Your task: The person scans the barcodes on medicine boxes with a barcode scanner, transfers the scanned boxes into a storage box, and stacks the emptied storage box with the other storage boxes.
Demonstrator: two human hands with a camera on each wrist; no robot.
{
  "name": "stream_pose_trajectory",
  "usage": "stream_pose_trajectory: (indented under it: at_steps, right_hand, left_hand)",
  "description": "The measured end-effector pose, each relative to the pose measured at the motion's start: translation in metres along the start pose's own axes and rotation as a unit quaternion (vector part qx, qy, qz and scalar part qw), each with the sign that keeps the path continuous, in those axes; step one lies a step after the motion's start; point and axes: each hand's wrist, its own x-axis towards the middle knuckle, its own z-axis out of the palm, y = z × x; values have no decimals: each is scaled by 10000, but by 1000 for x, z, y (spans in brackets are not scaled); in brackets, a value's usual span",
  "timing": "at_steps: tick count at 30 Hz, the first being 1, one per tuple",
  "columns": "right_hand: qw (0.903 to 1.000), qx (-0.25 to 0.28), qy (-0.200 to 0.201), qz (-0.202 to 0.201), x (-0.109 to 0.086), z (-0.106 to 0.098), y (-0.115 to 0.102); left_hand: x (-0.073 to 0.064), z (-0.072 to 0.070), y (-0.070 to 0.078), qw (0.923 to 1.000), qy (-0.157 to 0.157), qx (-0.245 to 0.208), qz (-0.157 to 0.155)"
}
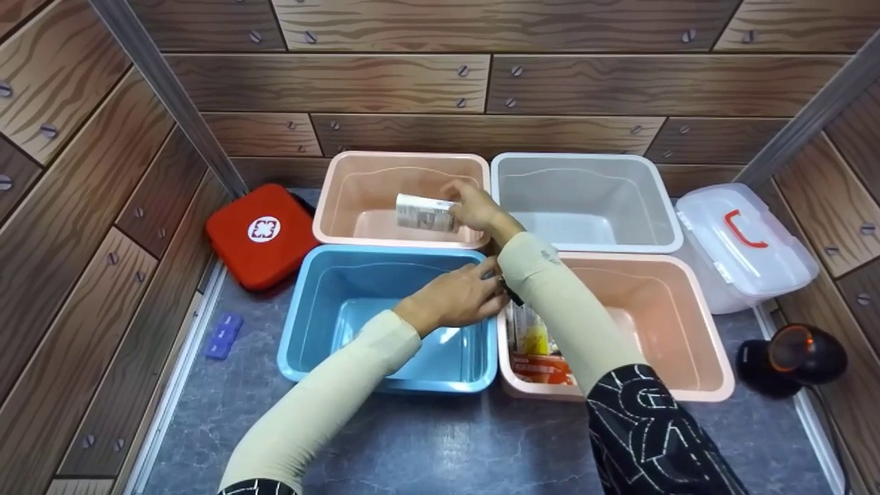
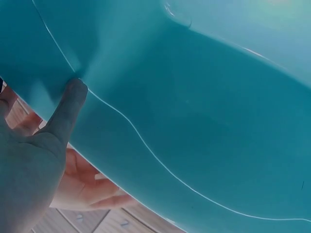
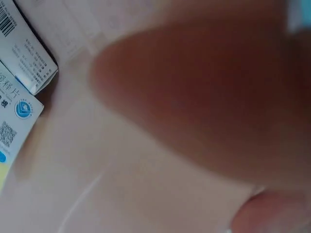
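My right hand (image 1: 474,206) holds a white rectangular packet with grey print (image 1: 416,212) by its right end, over the rear peach bin (image 1: 405,157). Whether it is a box or folded paper I cannot tell. In the right wrist view a blurred finger (image 3: 194,97) covers much of the picture, with white printed medicine boxes (image 3: 22,53) at the left edge. My left hand (image 1: 462,295) grips the right rim of the blue bin (image 1: 292,330). The left wrist view has its thumb (image 2: 70,107) against the inner wall and the other fingers outside.
A front peach bin (image 1: 715,350) contains printed packages (image 1: 540,368). Behind it stands a grey-white bin (image 1: 584,247). A red first-aid case (image 1: 234,234) and purple pill organizer (image 1: 224,335) lie left; a clear lidded box (image 1: 777,254) and black round device (image 1: 808,357) stand right.
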Motion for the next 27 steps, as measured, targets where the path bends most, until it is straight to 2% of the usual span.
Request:
stream_pose_trajectory:
  at_steps: [3,8,10,14,19,23,27]
  right_hand:
    - [9991,177,235,-308,-3,-4,7]
    - [9889,1270,203,-746,-15,-17,24]
    - [9833,1608,110,-844,-24,-26,31]
    - [9790,1837,-45,-881,-50,-49,48]
    - [9788,1855,-359,-788,-95,-70,68]
    - [9843,1415,-640,-837,-127,-76,84]
    - [9859,1080,-879,-925,-148,-76,100]
  left_hand:
    - [0,1,0,10000,-8,31,3]
    - [0,1,0,9999,9,-97,46]
    - [0,1,0,9999,52,-111,74]
    - [-1,0,0,9999,70,-102,45]
    - [-1,1,0,9998,90,-166,20]
    - [-1,2,-1,9997,131,-220,37]
    - [-1,2,0,9998,42,-207,24]
